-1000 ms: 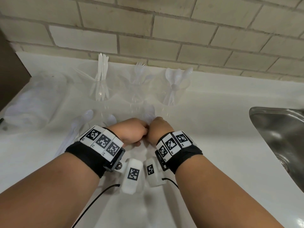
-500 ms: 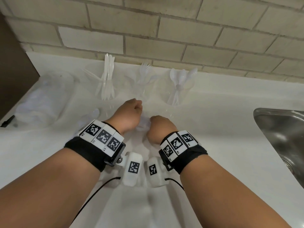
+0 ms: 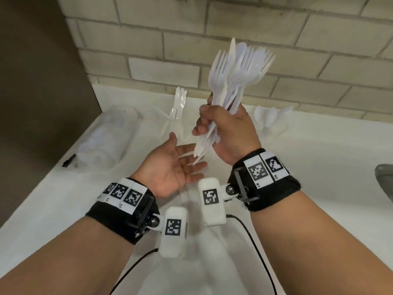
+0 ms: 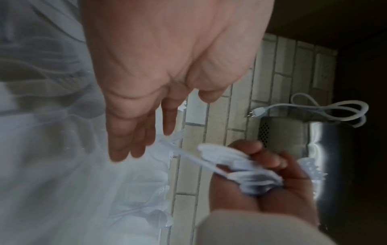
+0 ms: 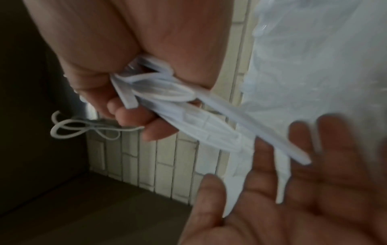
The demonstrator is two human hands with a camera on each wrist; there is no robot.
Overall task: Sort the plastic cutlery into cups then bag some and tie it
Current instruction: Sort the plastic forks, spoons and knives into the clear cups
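The cutlery bundle [image 3: 234,81], a mix of white plastic forks, spoons and at least one knife, is held up above the counter [image 3: 297,167] in front of the brick wall [image 3: 191,43], heads fanned upward and handle ends pointing down. The right hand [image 3: 229,133] grips it around the handles, fingers and thumb curled tightly round the bunch. The left hand [image 3: 170,167] lies palm-up just below, fingers straight and slightly spread, holding nothing; the lowest handle tips hang over its fingers, and whether they touch cannot be told. At the back of the counter by the wall stand clear cups: a knife cup [image 3: 178,111] to the left of the raised hand and a spoon cup [image 3: 270,118] to its right. A clear plastic bag [image 3: 106,137] lies at the far left, and the sink [image 3: 385,179] edge shows at the right.
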